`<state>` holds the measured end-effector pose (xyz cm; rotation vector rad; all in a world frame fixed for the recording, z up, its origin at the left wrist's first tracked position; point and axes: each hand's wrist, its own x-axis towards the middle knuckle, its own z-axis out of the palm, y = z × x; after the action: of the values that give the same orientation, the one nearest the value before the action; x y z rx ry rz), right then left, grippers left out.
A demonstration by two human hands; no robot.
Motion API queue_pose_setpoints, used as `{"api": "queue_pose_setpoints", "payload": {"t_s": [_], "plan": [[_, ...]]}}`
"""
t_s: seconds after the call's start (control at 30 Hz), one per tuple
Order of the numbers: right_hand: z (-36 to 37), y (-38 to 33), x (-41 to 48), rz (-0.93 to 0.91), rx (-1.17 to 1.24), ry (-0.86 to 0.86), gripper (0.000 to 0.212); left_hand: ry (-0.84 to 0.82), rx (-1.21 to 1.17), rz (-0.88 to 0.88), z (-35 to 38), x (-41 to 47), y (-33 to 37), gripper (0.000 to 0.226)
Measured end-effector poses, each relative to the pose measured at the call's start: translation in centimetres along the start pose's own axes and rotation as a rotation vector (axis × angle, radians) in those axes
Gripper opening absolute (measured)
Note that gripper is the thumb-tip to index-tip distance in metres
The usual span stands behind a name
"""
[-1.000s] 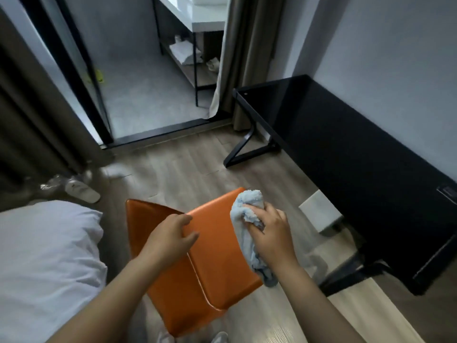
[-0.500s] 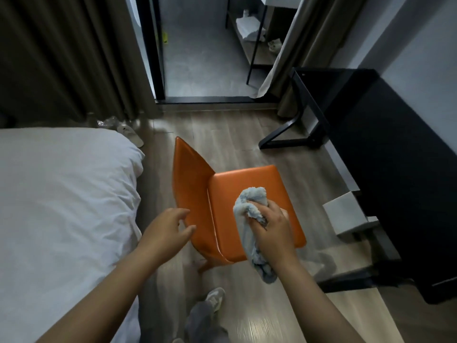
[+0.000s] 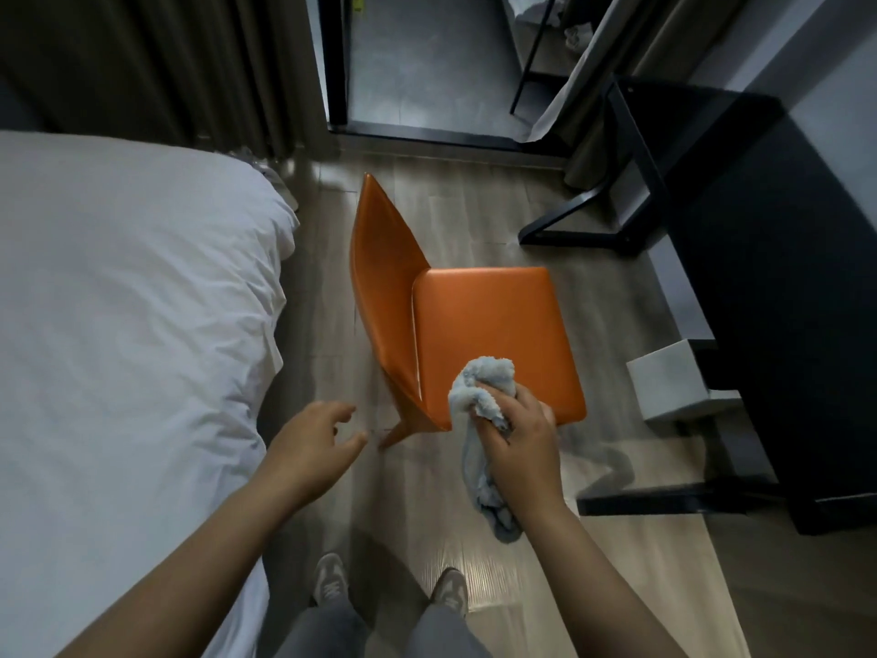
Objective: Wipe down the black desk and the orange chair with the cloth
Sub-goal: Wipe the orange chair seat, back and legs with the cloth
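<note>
The orange chair (image 3: 479, 325) stands upright on the wood floor in the middle, its backrest toward the bed at the left. My right hand (image 3: 519, 444) grips a bunched light-blue cloth (image 3: 481, 389) at the near edge of the seat, with the cloth's tail hanging down below my wrist. My left hand (image 3: 313, 444) hovers with loose, spread fingers just left of the chair's near leg, touching nothing. The black desk (image 3: 778, 258) runs along the wall on the right.
A bed with white bedding (image 3: 128, 334) fills the left side. A small grey box (image 3: 678, 382) sits on the floor under the desk beside its black frame legs. Dark curtains and an open doorway (image 3: 427, 64) lie ahead. My shoes (image 3: 448, 591) show at the bottom.
The chair went from tilted in my left hand to standing on the floor. My left hand let go of it and drew back. My right hand keeps the cloth at the seat.
</note>
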<state>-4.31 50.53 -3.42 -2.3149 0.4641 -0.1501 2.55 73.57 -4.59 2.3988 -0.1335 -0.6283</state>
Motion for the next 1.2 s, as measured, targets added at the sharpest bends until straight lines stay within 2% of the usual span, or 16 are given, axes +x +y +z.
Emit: {"api": "queue_pose_setpoints", "payload": {"t_s": [0.17,0.4,0.67,0.77,0.9,1.0,1.1,1.2], "plan": [[1.6,4.8,1.2,-0.039,-0.011,-0.010,0.031,0.017,-0.025,-0.004,5.1,1.0,-0.6,0.043],[6.4,16.3,3.7,-0.033,-0.051,0.005,0.032,-0.005,-0.036,0.021,16.3,5.3,-4.4,0.041],[15.8,27.8,5.1,-0.062,-0.027,0.063,0.035,0.130,-0.038,0.062,28.4,12.7,-11.9,0.040],[19.3,32.2,5.5,-0.126,-0.021,0.095,0.036,0.229,-0.092,0.080,32.3,15.4,-14.6,0.046],[23.3,37.7,6.4,-0.235,-0.011,0.187,0.037,0.215,-0.115,0.160,38.6,19.4,-18.2,0.041],[25.6,40.5,7.1,-0.359,-0.024,0.319,0.038,0.266,-0.128,0.257,42.3,21.9,-20.2,0.041],[27.3,42.0,7.4,-0.473,-0.031,0.433,0.039,0.369,-0.137,0.337,44.3,23.9,-21.3,0.033],[28.1,42.4,7.2,-0.536,-0.043,0.487,0.039,0.474,-0.214,0.337,44.8,25.3,-21.3,0.020]]}}
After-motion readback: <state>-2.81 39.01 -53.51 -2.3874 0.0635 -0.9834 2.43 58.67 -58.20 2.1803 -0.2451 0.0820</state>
